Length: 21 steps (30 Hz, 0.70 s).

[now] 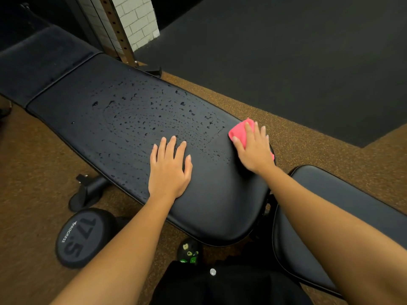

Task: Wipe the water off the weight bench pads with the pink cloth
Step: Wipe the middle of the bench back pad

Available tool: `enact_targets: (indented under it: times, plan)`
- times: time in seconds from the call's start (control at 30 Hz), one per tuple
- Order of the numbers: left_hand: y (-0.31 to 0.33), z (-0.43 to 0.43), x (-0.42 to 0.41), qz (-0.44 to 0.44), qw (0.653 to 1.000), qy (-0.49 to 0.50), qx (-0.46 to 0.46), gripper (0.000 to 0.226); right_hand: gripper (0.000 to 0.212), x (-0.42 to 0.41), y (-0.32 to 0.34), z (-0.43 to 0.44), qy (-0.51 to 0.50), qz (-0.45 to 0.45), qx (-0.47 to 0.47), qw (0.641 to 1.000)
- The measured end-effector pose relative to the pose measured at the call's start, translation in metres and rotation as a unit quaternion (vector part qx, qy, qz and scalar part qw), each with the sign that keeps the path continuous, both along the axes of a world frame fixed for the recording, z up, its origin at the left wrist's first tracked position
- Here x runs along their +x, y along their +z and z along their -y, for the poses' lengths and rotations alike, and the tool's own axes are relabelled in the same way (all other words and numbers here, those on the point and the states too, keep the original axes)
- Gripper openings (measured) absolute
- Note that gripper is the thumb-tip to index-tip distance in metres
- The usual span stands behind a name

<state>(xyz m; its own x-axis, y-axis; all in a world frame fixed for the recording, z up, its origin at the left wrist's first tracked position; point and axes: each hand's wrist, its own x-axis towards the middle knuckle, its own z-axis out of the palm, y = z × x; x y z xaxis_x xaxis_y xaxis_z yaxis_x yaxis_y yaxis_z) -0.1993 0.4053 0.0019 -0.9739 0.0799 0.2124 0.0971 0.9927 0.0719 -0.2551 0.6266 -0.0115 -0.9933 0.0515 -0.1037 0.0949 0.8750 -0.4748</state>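
The long black back pad (123,119) of the weight bench runs from upper left to lower right, and its middle is covered with water droplets (154,115). A strip near its right end looks dry. My left hand (169,170) lies flat on the pad, fingers spread, holding nothing. My right hand (253,148) presses the folded pink cloth (241,132) onto the pad's far right edge. The black seat pad (330,208) sits to the lower right, partly under my right forearm.
A 17.5 dumbbell (84,236) lies on the brown rubber floor (33,172) at lower left, beside the bench foot (88,190). A rack upright (116,29) and white brick wall (138,20) stand behind. Black matting (286,51) covers the floor beyond.
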Motion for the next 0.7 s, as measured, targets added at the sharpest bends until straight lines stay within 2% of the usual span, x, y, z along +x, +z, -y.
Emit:
enact_targets:
  times: [0.17, 0.33, 0.4, 0.57, 0.7]
  plan:
    - [0.0, 0.0, 0.0, 0.002, 1.0, 0.002, -0.005, 0.052, 0.067, -0.026, 0.008, 0.02, -0.058, 0.034, -0.024, 0.997]
    - [-0.001, -0.001, 0.0, 0.001, 1.0, 0.004, -0.004, 0.052, 0.065, -0.011, 0.01, 0.043, 0.051, -0.017, -0.012, 0.998]
    - [-0.001, 0.0, 0.0, -0.003, 1.0, 0.002, -0.003, 0.052, 0.065, -0.005, 0.006, 0.035, 0.057, -0.026, -0.007, 0.998]
    - [-0.002, 0.0, 0.0, -0.008, 1.0, 0.002, -0.008, 0.051, 0.066, -0.019, 0.004, 0.006, -0.048, 0.03, -0.005, 0.998]
    - [-0.002, -0.001, 0.0, -0.004, 1.0, 0.003, -0.015, 0.051, 0.067, -0.035, 0.01, 0.023, -0.081, 0.051, -0.025, 0.995]
